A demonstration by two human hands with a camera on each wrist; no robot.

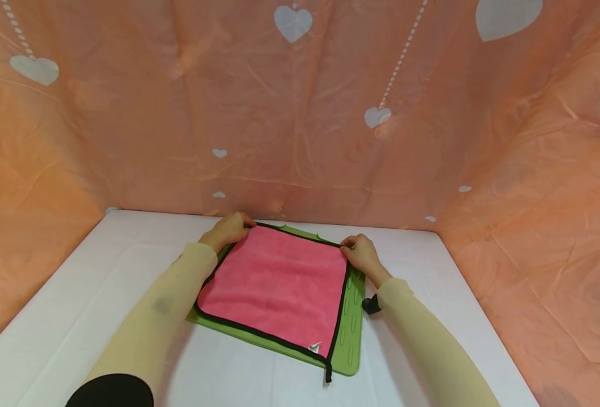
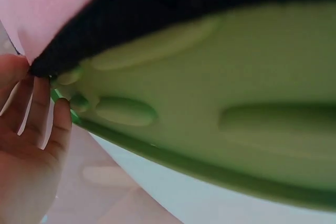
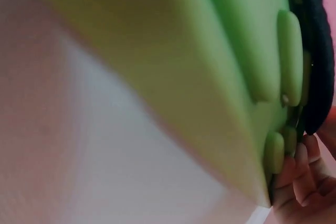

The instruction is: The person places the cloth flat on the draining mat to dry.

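A pink cloth (image 1: 279, 282) with black edging lies spread over a green board (image 1: 352, 333) that has raised oval ridges. My left hand (image 1: 230, 229) pinches the cloth's far left corner; in the left wrist view the thumb and fingers of the left hand (image 2: 26, 166) meet at that corner, beside the board's rim. At the far right corner, my right hand (image 1: 362, 253) pinches the black edging between thumb and fingers. The right wrist view shows the right hand (image 3: 307, 187) close against the board's edge. A white tag (image 1: 314, 347) and a black loop (image 1: 328, 373) are at the near right corner.
A white table surface (image 1: 229, 373) surrounds the board. Orange curtains (image 1: 279, 113) with white hearts stand behind and on both sides. A small black object (image 1: 371, 305) is at the right sleeve cuff, and a black round shape (image 1: 112, 391) at the lower left.
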